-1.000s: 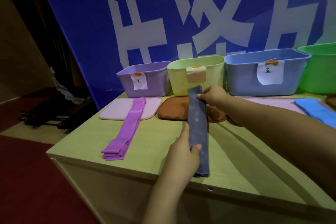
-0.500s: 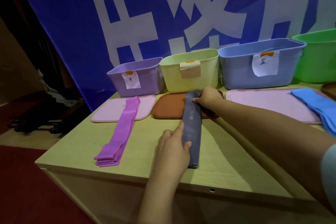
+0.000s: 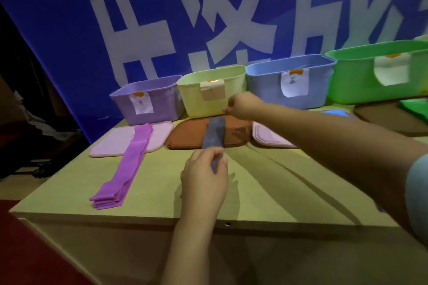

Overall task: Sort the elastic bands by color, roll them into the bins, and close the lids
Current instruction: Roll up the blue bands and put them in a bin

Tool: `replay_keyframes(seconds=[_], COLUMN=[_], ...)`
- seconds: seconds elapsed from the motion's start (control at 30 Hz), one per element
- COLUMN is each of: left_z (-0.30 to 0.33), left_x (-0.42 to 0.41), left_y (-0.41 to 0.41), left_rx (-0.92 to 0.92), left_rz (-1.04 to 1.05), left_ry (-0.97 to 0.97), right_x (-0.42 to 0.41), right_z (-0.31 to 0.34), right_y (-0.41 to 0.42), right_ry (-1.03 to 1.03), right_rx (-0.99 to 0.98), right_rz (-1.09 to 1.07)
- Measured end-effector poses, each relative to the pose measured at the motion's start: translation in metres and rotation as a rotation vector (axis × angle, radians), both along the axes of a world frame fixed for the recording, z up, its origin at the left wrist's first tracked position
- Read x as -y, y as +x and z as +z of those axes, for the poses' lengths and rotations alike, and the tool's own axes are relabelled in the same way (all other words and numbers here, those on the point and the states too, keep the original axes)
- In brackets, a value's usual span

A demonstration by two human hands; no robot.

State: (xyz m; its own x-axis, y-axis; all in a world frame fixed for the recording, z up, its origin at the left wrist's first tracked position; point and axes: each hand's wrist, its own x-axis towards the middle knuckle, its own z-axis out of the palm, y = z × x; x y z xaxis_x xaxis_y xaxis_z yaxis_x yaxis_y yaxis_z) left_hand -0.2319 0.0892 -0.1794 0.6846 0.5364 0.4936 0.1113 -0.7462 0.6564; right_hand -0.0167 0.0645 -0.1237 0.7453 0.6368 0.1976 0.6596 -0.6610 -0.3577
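Observation:
A dark grey elastic band (image 3: 214,133) stretches across the brown lid (image 3: 190,134). My left hand (image 3: 205,178) pinches its near end above the table, and my right hand (image 3: 243,106) pinches its far end in front of the yellow bin (image 3: 192,97). A stack of purple bands (image 3: 126,169) lies to the left, partly on a pink lid (image 3: 111,143). Behind stand a purple bin (image 3: 162,104), a blue bin (image 3: 261,83) and a green bin (image 3: 356,81), all open and labelled. A blue band (image 3: 335,113) and green bands (image 3: 416,109) show at the right.
A second pink lid (image 3: 266,139) lies under my right forearm, and a brown lid (image 3: 382,115) sits before the green bin. The table's front edge (image 3: 115,218) runs close to me. A blue banner hangs behind the bins; red floor lies to the left.
Both hands have carried the grey band farther from me. My right hand now holds its far end near the yellow bin, and my left hand has shifted up along the band.

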Motion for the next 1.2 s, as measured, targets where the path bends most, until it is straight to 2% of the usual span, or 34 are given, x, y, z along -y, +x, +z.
replay_keyframes(seconds=[0.07,0.23,0.43,0.53,0.67,0.77,0.83,0.93,1.03,1.2], left_z=[0.0,-0.011,-0.012,-0.008,0.012,0.021,0.022,0.024,0.024,0.019], left_x=[0.025,0.093,0.153,0.164,0.165,0.165,0.163,0.163,0.173,0.187], left_y=[0.009,0.034,0.073,0.101,0.123,0.137,0.147,0.157,0.162,0.164], left_rx=[0.026,-0.086,-0.235,-0.328,-0.345,-0.406,-0.445,-0.525,-0.556,-0.387], left_rz=[-0.121,-0.359,-0.434,-0.452,-0.491,-0.448,-0.392,-0.363,-0.357,-0.34], left_ry=[-0.064,-0.09,-0.214,-0.468,-0.994,-1.176,-1.184,-1.131,-0.956,-0.572], right_x=[0.042,0.173,0.288,0.312,0.317,0.31,0.307,0.306,0.304,0.309], right_z=[0.02,0.023,-0.013,-0.03,-0.048,-0.047,-0.047,-0.05,-0.052,-0.05], right_y=[-0.004,-0.008,-0.018,-0.021,-0.02,-0.023,-0.025,-0.027,-0.033,-0.044], right_ry=[-0.004,0.025,0.491,0.602,0.657,0.738,0.716,0.669,0.672,0.819], right_rx=[0.024,-0.056,-0.373,-0.541,-0.682,-0.851,-0.878,-0.804,-0.787,-0.867], right_rz=[-0.006,-0.152,-0.338,-0.392,-0.434,-0.363,-0.329,-0.326,-0.296,-0.24])
